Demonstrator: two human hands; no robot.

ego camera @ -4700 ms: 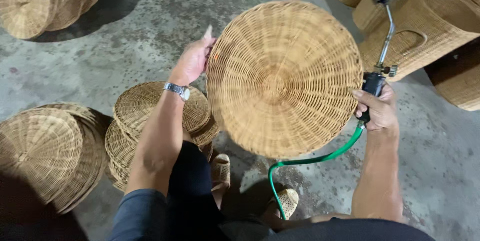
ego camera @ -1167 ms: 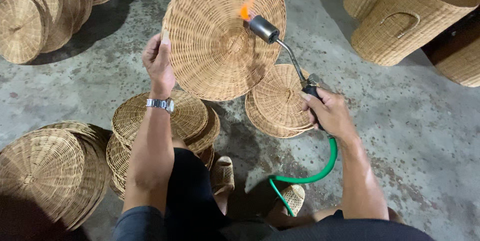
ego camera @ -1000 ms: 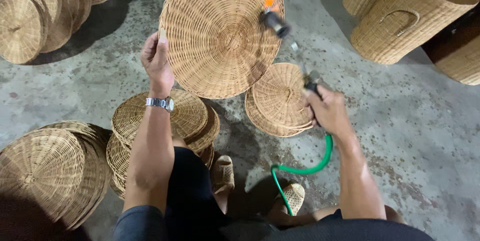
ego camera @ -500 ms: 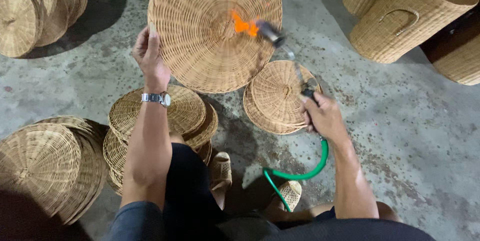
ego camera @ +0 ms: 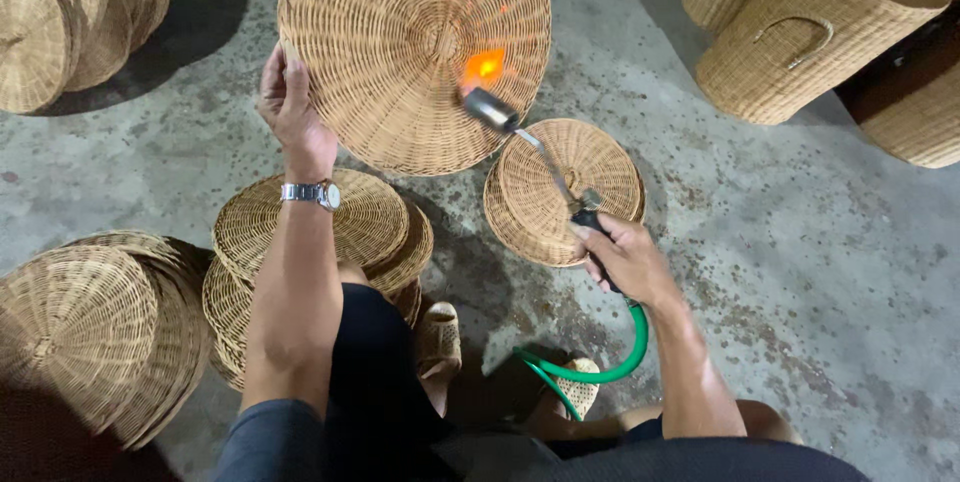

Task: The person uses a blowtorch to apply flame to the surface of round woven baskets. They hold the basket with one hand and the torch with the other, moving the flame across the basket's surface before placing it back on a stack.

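My left hand (ego camera: pixel 293 105) grips the left rim of a large round wicker lid (ego camera: pixel 400 32), holding it up tilted in front of me. My right hand (ego camera: pixel 622 260) is closed on the black handle of a gas torch (ego camera: pixel 530 142). Its metal nozzle points at the lid, and an orange flame (ego camera: pixel 484 66) licks the weave just right of the lid's centre. A green hose (ego camera: pixel 597 367) runs from the torch handle down past my right knee. A watch (ego camera: pixel 312 193) sits on my left wrist.
A stack of wicker lids (ego camera: pixel 320 232) lies under my left arm, another small stack (ego camera: pixel 565 192) under the torch. More lids lean at lower left (ego camera: pixel 90 322) and upper left (ego camera: pixel 70 12). Tall wicker baskets (ego camera: pixel 800 32) stand at upper right on the concrete floor (ego camera: pixel 820 272).
The lid was turned and raised away from me. The torch, first held upright beside it, now points at it, and the flame has swept from the right part toward the centre.
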